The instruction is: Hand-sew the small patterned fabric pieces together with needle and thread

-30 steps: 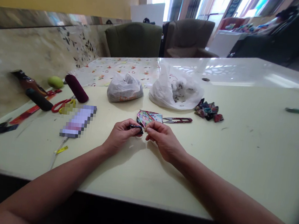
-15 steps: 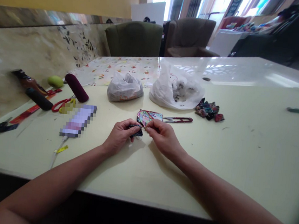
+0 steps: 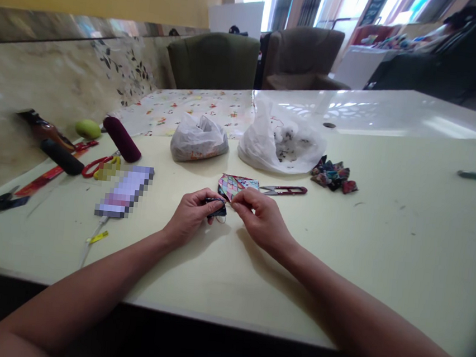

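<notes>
My left hand (image 3: 195, 213) pinches a small dark fabric piece (image 3: 219, 210) between thumb and fingers, low over the table. A thin loop of thread hangs beneath the piece. Close by on the right, my right hand (image 3: 259, 217) has thumb and forefinger pressed together beside the fabric; what they hold is too small to make out. Just beyond both hands lies patterned colourful cloth (image 3: 237, 185), with dark red thread snips (image 3: 285, 191) touching its right side.
Behind the cloth stand a grey-white plastic bag (image 3: 199, 139) and an open bag of white stuffing (image 3: 283, 143). Small fabric pieces (image 3: 335, 175) are heaped to their right. On the left are a phone (image 3: 125, 193), red-handled scissors (image 3: 96, 166), thread spools and a green apple (image 3: 88, 128).
Both hands stay almost in place. My right hand's fingers have shifted very slightly beside the dark fabric piece.
</notes>
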Demonstrator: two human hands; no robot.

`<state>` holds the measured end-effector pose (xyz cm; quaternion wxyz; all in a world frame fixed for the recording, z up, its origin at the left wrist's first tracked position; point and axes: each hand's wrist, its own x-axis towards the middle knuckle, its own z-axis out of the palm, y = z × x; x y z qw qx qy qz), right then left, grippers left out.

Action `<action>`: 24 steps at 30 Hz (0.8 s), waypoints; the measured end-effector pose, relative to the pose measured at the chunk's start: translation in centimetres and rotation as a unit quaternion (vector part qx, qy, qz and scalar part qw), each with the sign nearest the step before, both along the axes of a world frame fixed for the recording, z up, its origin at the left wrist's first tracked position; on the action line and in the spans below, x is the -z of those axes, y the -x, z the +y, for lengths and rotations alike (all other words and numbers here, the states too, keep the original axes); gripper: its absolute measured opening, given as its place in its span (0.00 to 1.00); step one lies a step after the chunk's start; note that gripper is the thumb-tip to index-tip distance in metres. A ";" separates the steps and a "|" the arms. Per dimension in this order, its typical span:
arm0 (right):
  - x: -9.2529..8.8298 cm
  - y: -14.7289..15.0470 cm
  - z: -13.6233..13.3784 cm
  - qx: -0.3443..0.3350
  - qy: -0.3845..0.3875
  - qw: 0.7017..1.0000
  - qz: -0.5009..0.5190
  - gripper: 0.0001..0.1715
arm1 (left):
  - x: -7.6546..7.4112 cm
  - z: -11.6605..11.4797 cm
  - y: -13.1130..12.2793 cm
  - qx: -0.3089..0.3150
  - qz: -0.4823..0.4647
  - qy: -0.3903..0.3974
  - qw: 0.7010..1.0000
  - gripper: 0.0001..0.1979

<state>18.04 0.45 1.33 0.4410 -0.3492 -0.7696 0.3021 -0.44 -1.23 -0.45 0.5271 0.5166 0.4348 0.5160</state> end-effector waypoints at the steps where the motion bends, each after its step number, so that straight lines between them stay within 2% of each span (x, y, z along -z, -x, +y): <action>1: 0.0 0.0 0.0 -0.002 0.000 1.000 -0.001 0.10 | 0.0 0.0 0.0 -0.001 0.002 0.000 1.000 0.09; 7: -0.1 -0.1 0.0 -0.009 0.014 1.000 0.000 0.09 | -0.1 -0.1 0.1 0.001 0.024 -0.010 1.000 0.10; 11: 0.1 0.2 -0.1 -0.009 0.098 0.994 0.043 0.08 | -0.3 -0.2 0.0 0.001 0.041 -0.017 0.999 0.10; 14: 0.4 0.5 -0.3 -0.030 0.198 0.972 0.121 0.08 | -0.4 -0.3 0.0 0.010 0.051 -0.021 0.998 0.11; 18: 0.5 1.0 -0.6 -0.063 0.316 0.921 0.220 0.08 | -0.5 -0.3 0.0 0.012 0.065 -0.022 0.998 0.12; 21: 0.5 1.1 -0.8 -0.069 0.353 0.899 0.249 0.09 | -0.6 -0.3 0.0 0.015 0.074 -0.029 0.997 0.12; 24: 0.6 1.1 -0.8 -0.066 0.348 0.902 0.246 0.09 | -0.6 -0.3 0.1 0.015 0.080 -0.032 0.996 0.12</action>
